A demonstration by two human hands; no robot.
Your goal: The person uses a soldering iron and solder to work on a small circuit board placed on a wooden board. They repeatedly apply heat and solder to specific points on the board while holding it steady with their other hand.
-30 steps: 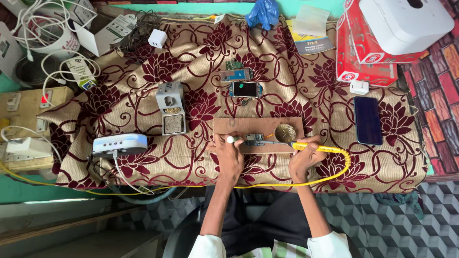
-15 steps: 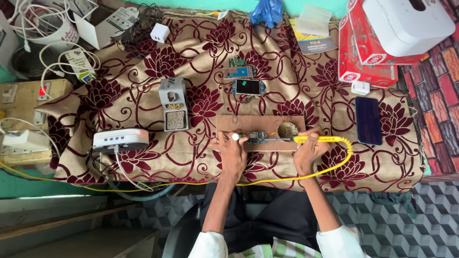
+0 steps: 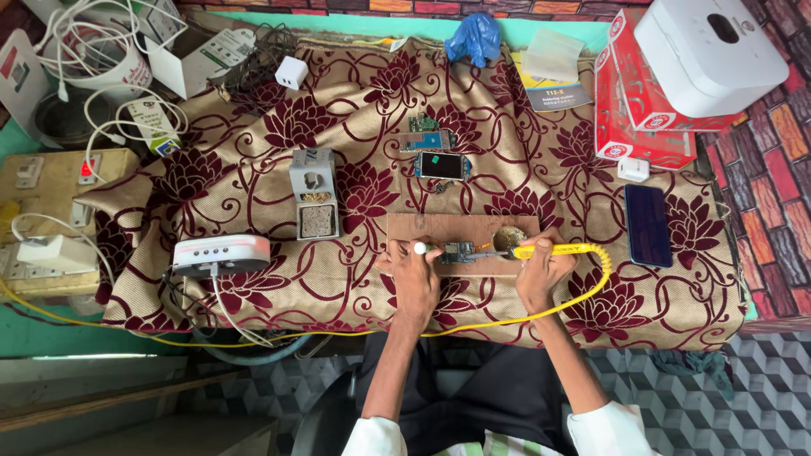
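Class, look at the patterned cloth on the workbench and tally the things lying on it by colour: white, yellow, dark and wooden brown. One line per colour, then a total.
White: 3 – wall plug, small adapter, flat box with a cable
Yellow: 1 – soldering iron in the right hand
Dark: 1 – phone
Wooden brown: 1 – board
Total: 6

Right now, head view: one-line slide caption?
Right hand holds yellow soldering iron to small circuit board on wooden board; left hand steadies it.

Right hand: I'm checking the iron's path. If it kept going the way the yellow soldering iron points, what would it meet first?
Probably the small circuit board on the wooden board; the right hand aims the yellow soldering iron leftward at it.
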